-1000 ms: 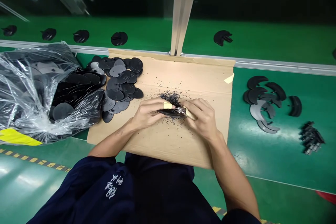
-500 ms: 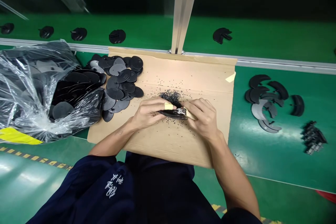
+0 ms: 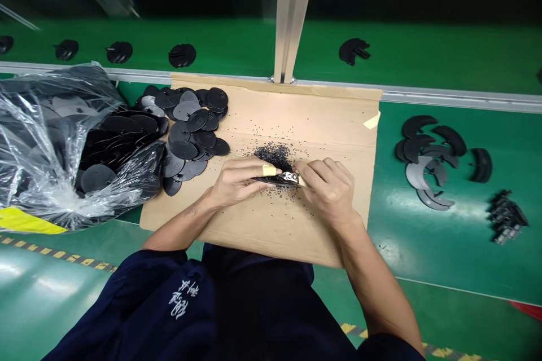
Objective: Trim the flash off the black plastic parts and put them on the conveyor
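Note:
My left hand (image 3: pixel 237 180) grips a flat black plastic disc (image 3: pixel 271 181) edge-on over a sheet of cardboard (image 3: pixel 296 124); its forefinger has a yellow tape wrap. My right hand (image 3: pixel 328 187) is closed on a small metal tool (image 3: pixel 291 177) pressed against the disc's edge. A small heap of black shavings (image 3: pixel 275 155) lies just beyond the hands, with specks scattered round it.
A pile of black discs (image 3: pixel 192 127) lies on the cardboard's left part, spilling from a clear plastic bag (image 3: pixel 63 146). Black crescent offcuts (image 3: pixel 427 152) and small black pieces (image 3: pixel 506 217) lie on the green bench at right. Black parts (image 3: pixel 353 49) sit on the green conveyor behind an aluminium post (image 3: pixel 290 17).
My right hand has shifted slightly along the disc's edge with the tool. The parts on the conveyor have drifted a little to the left.

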Available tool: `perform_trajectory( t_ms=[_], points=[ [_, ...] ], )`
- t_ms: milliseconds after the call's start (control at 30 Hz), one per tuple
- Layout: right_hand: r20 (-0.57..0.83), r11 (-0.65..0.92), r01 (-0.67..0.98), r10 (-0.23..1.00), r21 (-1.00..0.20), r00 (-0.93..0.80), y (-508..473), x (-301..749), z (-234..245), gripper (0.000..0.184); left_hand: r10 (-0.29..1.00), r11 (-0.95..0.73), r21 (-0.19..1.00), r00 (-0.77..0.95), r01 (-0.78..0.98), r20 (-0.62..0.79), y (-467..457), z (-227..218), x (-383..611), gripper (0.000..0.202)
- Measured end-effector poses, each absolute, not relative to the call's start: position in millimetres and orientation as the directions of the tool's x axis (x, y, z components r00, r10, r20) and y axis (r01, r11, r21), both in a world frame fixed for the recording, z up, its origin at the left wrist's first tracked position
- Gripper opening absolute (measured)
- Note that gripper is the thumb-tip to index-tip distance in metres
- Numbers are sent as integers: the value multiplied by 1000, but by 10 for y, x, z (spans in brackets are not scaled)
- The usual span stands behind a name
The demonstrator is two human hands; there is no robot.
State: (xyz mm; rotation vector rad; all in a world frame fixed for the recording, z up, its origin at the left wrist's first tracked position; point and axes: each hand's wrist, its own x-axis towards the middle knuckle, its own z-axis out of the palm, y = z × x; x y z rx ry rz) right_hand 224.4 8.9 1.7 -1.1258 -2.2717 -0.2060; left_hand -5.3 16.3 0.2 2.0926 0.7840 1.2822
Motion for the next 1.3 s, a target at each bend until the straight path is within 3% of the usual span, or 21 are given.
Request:
perform_trajectory(
  t_ms=[133, 267, 333, 500, 600, 767, 833, 967, 1067, 1200, 1300],
  points=[
    [579, 632, 757, 685, -168, -443, 70, 2248, -28, 16, 729, -669, 714, 374, 206, 574, 164, 4, -58, 20],
    [531, 647, 622, 747, -441, -400, 58, 2245, -85, 19, 712, -677, 712, 413, 187, 568, 167, 22, -76, 20],
    [511, 633, 571, 768, -522, -385, 71, 2246, -97, 22, 687, -698, 694, 433, 173, 583, 169, 30, -84, 22],
    [474, 601, 737, 769, -308, -429, 133, 2276, -84, 24, 634, -762, 591, 498, 267, 592, 184, 7, -112, 26],
    [461, 597, 746, 773, -294, -437, 160, 2310, -69, 24, 633, -772, 520, 512, 365, 580, 209, -12, -142, 24],
    [446, 571, 527, 821, -629, -358, 155, 2293, -50, 23, 678, -734, 550, 467, 398, 568, 236, -16, -148, 21],
    [485, 599, 429, 801, -676, -351, 131, 2243, -55, 21, 693, -717, 597, 454, 360, 560, 232, -17, -128, 19],
    [630, 709, 460, 697, -534, -343, 81, 2145, -84, 20, 755, -612, 745, 477, 266, 450, 231, 51, -115, 49],
    [689, 748, 506, 634, -430, -352, 68, 2125, -80, 18, 775, -530, 795, 549, 296, 312, 277, 196, -137, 46],
    [689, 745, 562, 618, -360, -378, 105, 2182, -34, 24, 692, -595, 679, 703, 430, 161, 531, 440, -224, 25],
    [684, 720, 606, 630, -337, -368, 182, 2279, -22, 26, 730, -634, 497, 671, 593, 131, 982, 596, -357, 16]
  ],
)
